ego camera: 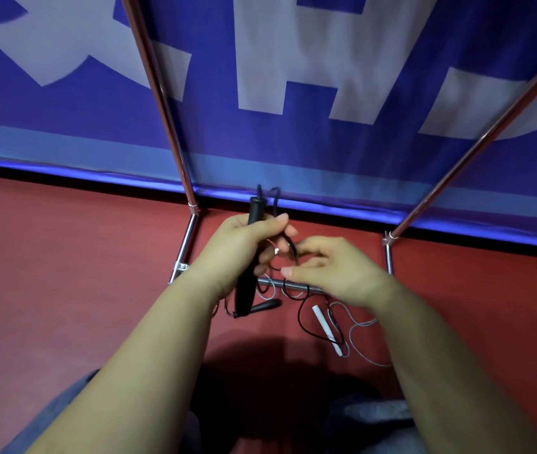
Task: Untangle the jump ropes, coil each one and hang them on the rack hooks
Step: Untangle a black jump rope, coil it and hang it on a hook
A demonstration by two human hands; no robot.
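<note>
My left hand (241, 247) grips two black jump rope handles (250, 257) held upright together, with black cord (293, 253) looping out between my hands. My right hand (329, 270) pinches that black cord just right of the handles. Below my hands, more black cord (303, 317) trails over the red floor. A white handle (326, 329) of a second rope lies on the floor, its grey cord (355, 329) curling beside it and crossing the black cord. Another black handle (265, 305) lies on the floor under my left wrist.
A chrome rack frame stands in front of me: a low crossbar (293, 285), left upright (159, 103) and right upright (476, 145). A blue and white banner (293, 93) hangs behind it. The floor (64, 257) is red. My knees show at the bottom.
</note>
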